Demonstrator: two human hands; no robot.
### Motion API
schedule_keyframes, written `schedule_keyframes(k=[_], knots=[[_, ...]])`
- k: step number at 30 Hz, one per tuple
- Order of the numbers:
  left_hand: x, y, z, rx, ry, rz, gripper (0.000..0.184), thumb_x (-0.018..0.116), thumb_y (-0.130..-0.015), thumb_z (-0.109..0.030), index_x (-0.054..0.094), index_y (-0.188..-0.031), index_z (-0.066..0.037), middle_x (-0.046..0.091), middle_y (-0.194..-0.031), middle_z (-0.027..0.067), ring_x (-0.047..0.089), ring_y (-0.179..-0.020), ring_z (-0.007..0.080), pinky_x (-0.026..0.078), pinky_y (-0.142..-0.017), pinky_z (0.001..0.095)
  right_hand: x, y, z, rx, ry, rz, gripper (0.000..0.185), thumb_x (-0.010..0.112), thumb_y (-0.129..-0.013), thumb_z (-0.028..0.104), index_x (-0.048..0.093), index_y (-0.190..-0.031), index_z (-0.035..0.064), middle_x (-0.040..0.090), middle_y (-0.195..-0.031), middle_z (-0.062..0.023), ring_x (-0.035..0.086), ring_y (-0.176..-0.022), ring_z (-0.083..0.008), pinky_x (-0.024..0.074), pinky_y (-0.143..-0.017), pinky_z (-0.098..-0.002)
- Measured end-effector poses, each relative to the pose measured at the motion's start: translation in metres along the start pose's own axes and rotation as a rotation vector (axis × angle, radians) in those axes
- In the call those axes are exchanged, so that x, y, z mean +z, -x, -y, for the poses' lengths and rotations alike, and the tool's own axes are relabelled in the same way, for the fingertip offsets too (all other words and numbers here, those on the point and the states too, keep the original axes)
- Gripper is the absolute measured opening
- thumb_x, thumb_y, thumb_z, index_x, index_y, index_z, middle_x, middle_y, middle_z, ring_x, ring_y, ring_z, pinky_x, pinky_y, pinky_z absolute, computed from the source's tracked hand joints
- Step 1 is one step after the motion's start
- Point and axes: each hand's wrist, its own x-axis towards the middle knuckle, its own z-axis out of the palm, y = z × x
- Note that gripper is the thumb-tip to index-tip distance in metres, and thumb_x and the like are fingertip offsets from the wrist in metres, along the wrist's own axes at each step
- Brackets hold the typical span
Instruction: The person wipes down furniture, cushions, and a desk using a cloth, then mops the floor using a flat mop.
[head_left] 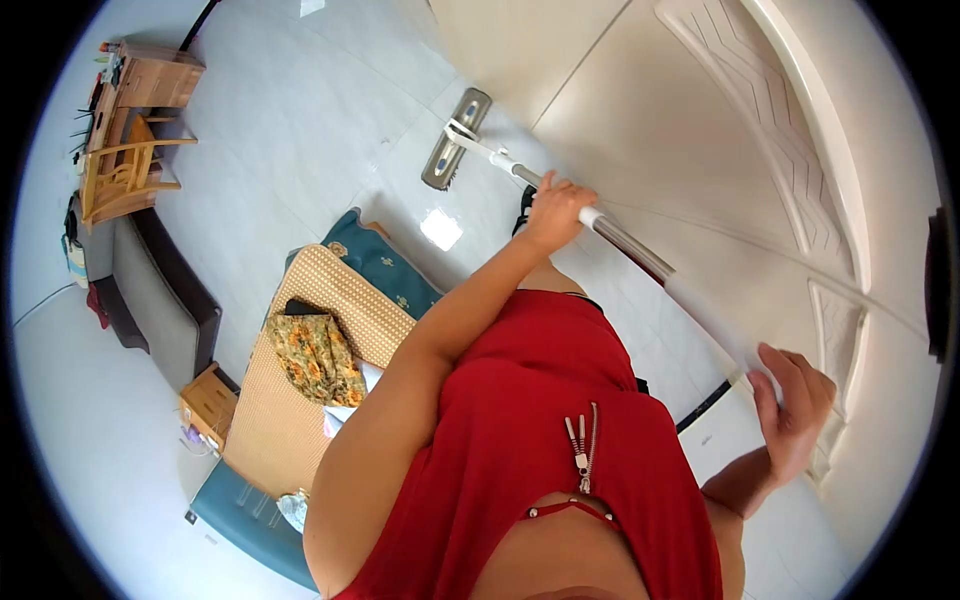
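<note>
A mop with a long white and silver handle (635, 248) slants across the view, its wide grey head (457, 140) resting on the tiled floor. Wrapped around the lower part of the handle is my left hand (557, 212), closed. My right hand (797, 412) is beside the upper end of the handle, thumb and fingers apart. That end is blurred, and whether the fingertips touch it is unclear.
White panelled doors (700, 130) stand close on the right. To the left is a bed with a woven mat (265, 400) and a patterned cloth (315, 355). Farther left are a grey sofa (160, 300), a wooden chair (135, 170) and a desk (160, 80).
</note>
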Motion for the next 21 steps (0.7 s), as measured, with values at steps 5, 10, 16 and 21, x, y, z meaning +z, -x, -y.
schedule_keyframes(k=[5, 10, 16, 21], knots=[[-0.041, -0.033, 0.066, -0.212, -0.076, -0.169, 0.015, 0.07, -0.076, -0.01, 0.068, -0.09, -0.014, 0.07, -0.089, 0.0043, 0.061, -0.098, 0.0269, 0.034, -0.106, 0.0539, 0.043, -0.091, -0.007, -0.2, -0.025, -0.035, 0.03, 0.08, -0.065, 0.008, 0.07, -0.094, 0.0081, 0.06, -0.069, -0.0064, 0.054, -0.051, -0.023, 0.0386, -0.045, -0.0321], [-0.084, -0.049, 0.146, -0.302, -0.173, -0.278, 0.014, 0.068, -0.076, -0.008, 0.069, -0.089, -0.014, 0.07, -0.092, 0.0041, 0.062, -0.098, 0.0267, 0.041, -0.093, 0.0476, 0.096, -0.158, 0.014, -0.267, -0.041, -0.122, 0.03, 0.078, -0.07, 0.007, 0.069, -0.098, 0.0134, 0.055, -0.065, -0.0018, 0.05, -0.048, -0.0202, 0.0379, -0.043, -0.0338], [-0.11, -0.054, 0.187, -0.353, -0.208, -0.058, 0.014, 0.065, -0.077, -0.01, 0.071, -0.087, -0.017, 0.07, -0.093, 0.0015, 0.062, -0.102, 0.025, 0.04, -0.093, 0.05, 0.128, -0.174, 0.015, -0.219, -0.074, -0.051, 0.023, 0.075, -0.079, 0.009, 0.069, -0.101, 0.0107, 0.063, -0.074, -0.0048, 0.058, -0.055, -0.0239, 0.0455, -0.05, -0.0338], [-0.116, -0.06, 0.133, -0.16, -0.255, 0.043, 0.018, 0.069, -0.074, -0.018, 0.071, -0.092, -0.02, 0.07, -0.089, 0.0055, 0.063, -0.097, 0.0267, 0.041, -0.09, 0.0488, 0.068, -0.153, 0.015, 0.147, -0.177, -0.013, 0.022, 0.067, -0.086, 0.001, 0.07, -0.108, 0.0027, 0.072, -0.093, -0.0125, 0.065, -0.068, -0.0194, 0.0509, -0.065, -0.0275]])
